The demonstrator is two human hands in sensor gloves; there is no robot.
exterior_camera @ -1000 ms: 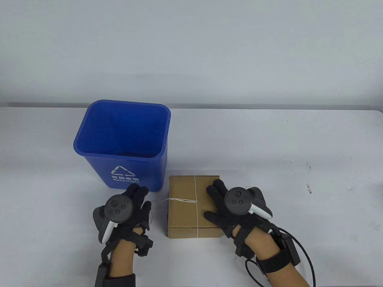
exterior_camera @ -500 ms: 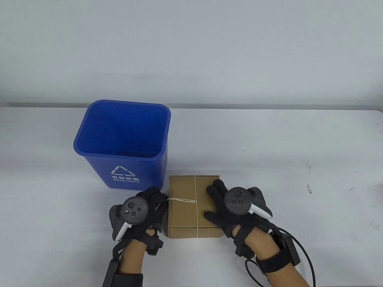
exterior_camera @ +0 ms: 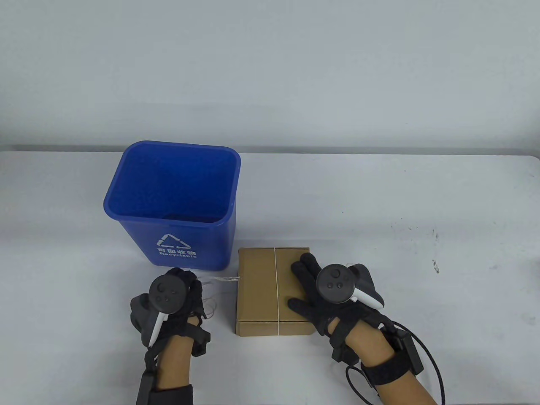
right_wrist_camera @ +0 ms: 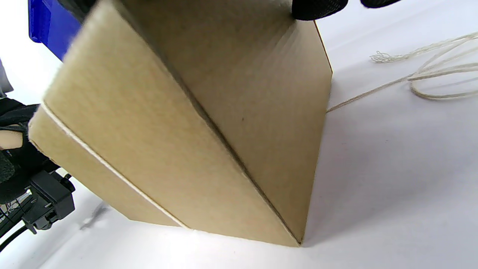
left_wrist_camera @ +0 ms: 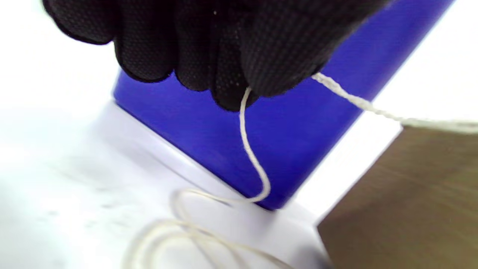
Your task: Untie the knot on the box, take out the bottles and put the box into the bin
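Left hand (exterior_camera: 177, 291) is pinching the string (left_wrist_camera: 254, 160) between curled fingers, holding it taut toward the box (exterior_camera: 261, 291) — slack loops are lying on the table (exterior_camera: 379, 202). Right hand (exterior_camera: 320, 291) is lying flat on the box top, fingers straight. The closed box is sitting between the hands, just beside the blue bin (exterior_camera: 177, 249) — one string band is running round it.

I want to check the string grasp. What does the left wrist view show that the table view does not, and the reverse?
Only the left wrist view shows the left hand's fingertips pinching the string, with slack looping on the table.

Only the table view shows the right hand resting on the box top and the bin's open mouth.

Both show the bin, box and string running to the box.
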